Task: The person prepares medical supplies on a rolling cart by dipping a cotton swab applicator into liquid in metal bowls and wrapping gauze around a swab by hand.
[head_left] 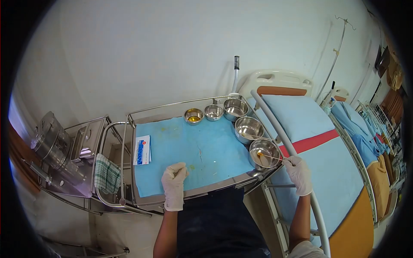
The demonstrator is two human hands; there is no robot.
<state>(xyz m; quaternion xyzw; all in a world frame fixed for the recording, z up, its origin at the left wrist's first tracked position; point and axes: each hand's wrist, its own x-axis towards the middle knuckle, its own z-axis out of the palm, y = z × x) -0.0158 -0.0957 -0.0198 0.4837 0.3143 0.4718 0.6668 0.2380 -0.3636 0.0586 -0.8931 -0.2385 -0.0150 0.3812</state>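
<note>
Right fingers: gloved right hand (297, 175), right of centre; thumb and fingertips closed in a pinch on the near end of a thin stick (274, 158).
Stick: points left from the pinch, over the nearest bowl (269, 147); its far end, yellow-brown, lies within the rim. Cannot tell if it touches the metal.
Left fingers: gloved left hand (174, 185), lower centre; fingers curled in, thumb drawn up against them. Cannot tell if anything small is pinched there.
Under left hand: front part of a blue sheet (195, 137), with faint yellowish stains.
Bowls: 5 steel, counting the nearest, in a curve along the back and right of the sheet; the leftmost bowl (193, 111) holds amber liquid.
Box: white and blue box (142, 150), left edge of the sheet.
Trolley: steel trolley (157, 201), railed, under sheet and bowls.
Left of frame: 2nd trolley with a steel drum (64, 155); green checked cloth (107, 174) hung over a rail.
Right of frame: bed with pale blue pillow (297, 116) and red band (310, 142).
Upper right: hooked drip stand (340, 43).
</note>
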